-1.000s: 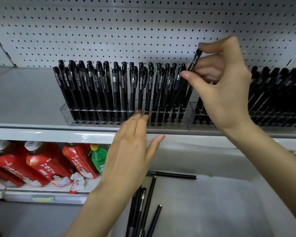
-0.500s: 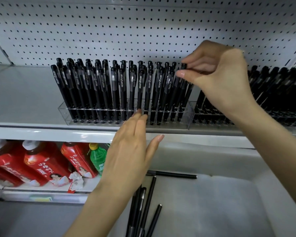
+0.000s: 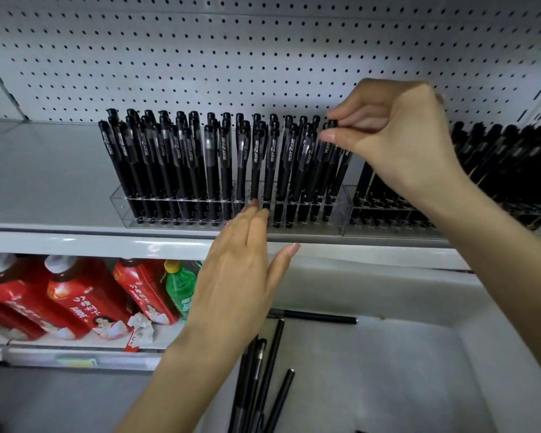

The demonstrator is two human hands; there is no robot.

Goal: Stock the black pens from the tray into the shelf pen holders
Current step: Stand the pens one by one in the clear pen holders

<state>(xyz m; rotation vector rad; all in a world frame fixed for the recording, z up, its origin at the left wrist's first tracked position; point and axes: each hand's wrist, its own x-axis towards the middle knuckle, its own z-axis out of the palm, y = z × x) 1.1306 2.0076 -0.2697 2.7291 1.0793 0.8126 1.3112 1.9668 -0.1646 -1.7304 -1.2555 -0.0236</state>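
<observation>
A clear pen holder (image 3: 119, 203) on the white shelf holds several rows of upright black pens (image 3: 211, 164). My right hand (image 3: 397, 139) pinches the cap of one black pen (image 3: 333, 170) at the holder's right end; that pen stands low in a slot. My left hand (image 3: 241, 276) is flat with fingers apart, its fingertips touching the holder's front wall. A second holder (image 3: 391, 214) to the right is also full of black pens, partly hidden by my right arm. Loose black pens (image 3: 272, 360) lie in the white tray (image 3: 403, 370) below.
White pegboard (image 3: 200, 57) backs the shelf. The shelf surface (image 3: 44, 173) stretches left of the holders. On the lower shelf stand red drink bottles (image 3: 75, 301) and a green bottle (image 3: 178, 285). One pen (image 3: 316, 316) lies crosswise at the tray's far edge.
My right hand has lowered the pen from above the row down into a slot at the holder's right end. My left hand has stayed against the holder's front.
</observation>
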